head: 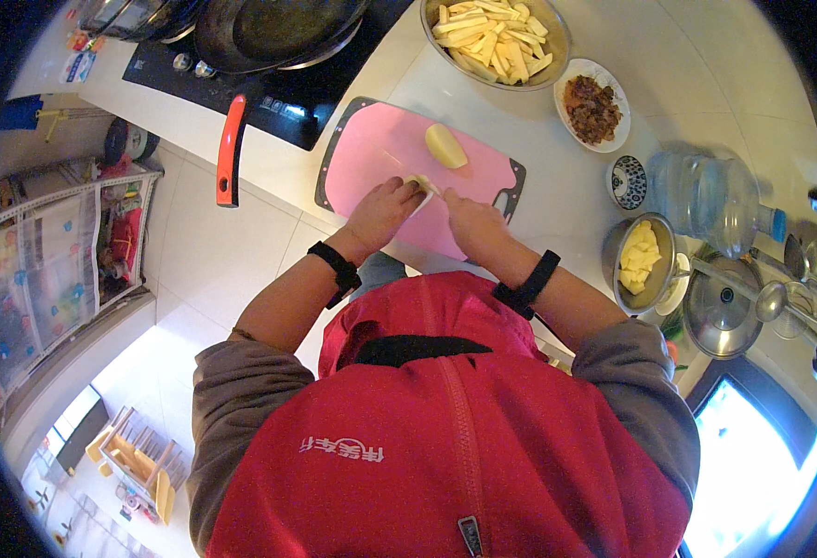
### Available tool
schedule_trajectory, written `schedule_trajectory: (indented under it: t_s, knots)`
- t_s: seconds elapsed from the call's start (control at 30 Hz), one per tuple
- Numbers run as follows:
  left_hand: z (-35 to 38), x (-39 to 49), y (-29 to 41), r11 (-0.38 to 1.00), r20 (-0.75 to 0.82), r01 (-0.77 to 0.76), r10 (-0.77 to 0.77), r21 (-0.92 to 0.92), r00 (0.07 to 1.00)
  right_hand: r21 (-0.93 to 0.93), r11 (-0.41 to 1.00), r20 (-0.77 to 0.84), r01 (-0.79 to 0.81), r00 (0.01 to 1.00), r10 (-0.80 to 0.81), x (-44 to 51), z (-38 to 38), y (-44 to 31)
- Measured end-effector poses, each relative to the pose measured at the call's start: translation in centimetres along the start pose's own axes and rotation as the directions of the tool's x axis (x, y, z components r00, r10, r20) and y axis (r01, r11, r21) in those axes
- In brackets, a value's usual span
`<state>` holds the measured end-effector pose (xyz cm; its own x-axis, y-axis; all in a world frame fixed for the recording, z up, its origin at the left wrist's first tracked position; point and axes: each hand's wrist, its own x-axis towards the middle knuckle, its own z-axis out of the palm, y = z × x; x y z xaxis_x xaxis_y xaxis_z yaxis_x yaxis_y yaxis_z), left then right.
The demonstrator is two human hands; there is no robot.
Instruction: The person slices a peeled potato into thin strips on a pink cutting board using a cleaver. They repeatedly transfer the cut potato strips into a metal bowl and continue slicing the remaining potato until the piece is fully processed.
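On a pink cutting board (pixel 366 150) with a dark rim, my left hand (pixel 384 213) presses a pale piece of peeled potato (pixel 419 180) under its fingertips. My right hand (pixel 478 224) is closed around what looks like a knife. A thin, pale blade (pixel 420 202) shows between the two hands, beside the potato piece; the handle is hidden in my fist. Beyond my hands, a larger peeled potato chunk (pixel 445 146) lies on the board, apart from both of them.
A wok (pixel 269 35) sits on the black cooktop (pixel 276 115), its red handle (pixel 230 153) jutting past the counter edge. Behind the board are a metal bowl of cut sticks (pixel 495 42) and a plate of chopped brown food (pixel 592 108). Rightward: a potato bowl (pixel 638 258), patterned bowl (pixel 626 183), water jug (pixel 708 199).
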<state>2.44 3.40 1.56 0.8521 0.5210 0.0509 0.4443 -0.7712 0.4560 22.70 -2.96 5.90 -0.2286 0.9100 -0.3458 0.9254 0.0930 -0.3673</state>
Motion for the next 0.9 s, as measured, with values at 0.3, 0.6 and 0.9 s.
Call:
schedule_trajectory:
  t_s: [0.3,0.6,0.9]
  knots:
    - [0.2,0.2,-0.3,0.999,-0.075,-0.044,0.045,0.016,0.996,0.031,0.996,0.108,-0.079,0.991,0.075,-0.8,-2.7,0.5]
    - [0.1,0.2,-0.2,1.0,-0.043,-0.02,0.02,0.006,0.999,0.056,0.995,0.175,-0.08,0.982,0.069,-0.7,-3.1,0.2]
    - [0.2,0.2,-0.2,0.999,-0.061,-0.017,0.015,-0.032,0.998,0.073,0.997,0.124,0.018,0.992,-0.027,-0.2,-2.0,0.5]
